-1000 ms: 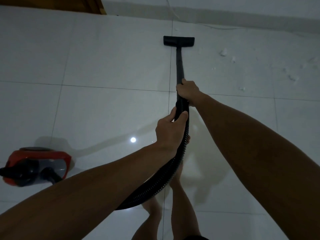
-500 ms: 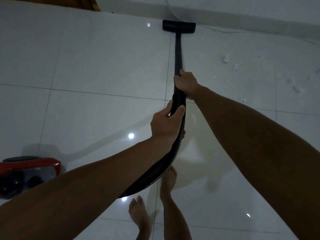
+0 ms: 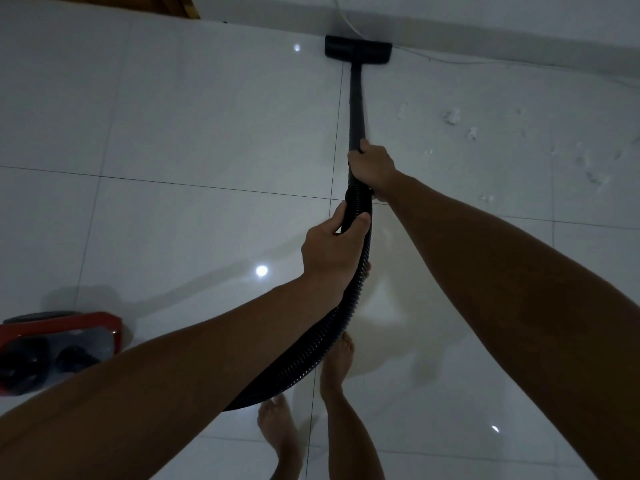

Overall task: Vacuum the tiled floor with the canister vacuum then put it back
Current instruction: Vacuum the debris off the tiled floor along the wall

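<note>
- Two bare feet [image 3: 277, 424] on the tiled floor [image 3: 173, 140], nearest the camera; one ahead of the other.
- One canister vacuum [image 3: 59, 348], red body with dark parts, at lower left, partly cut by the frame edge and partly hidden behind the left forearm.
- One black ribbed hose [image 3: 322, 337] runs from under the left forearm up to the hands.
- Two hands on the tool. Left hand [image 3: 329, 251]: fingers and thumb curled round the hose's upper end. Right hand [image 3: 372, 166]: fingers wrapped round the wand [image 3: 356, 105] at its lower end, just ahead of the left.
- One floor head [image 3: 358, 51], flat on the tile, touching or just beside the wall base; cannot tell which.
- Several white debris bits [image 3: 452, 116] to the right of the wand, apart from the head.
- One thin cord [image 3: 450, 62] along the wall foot.
</note>
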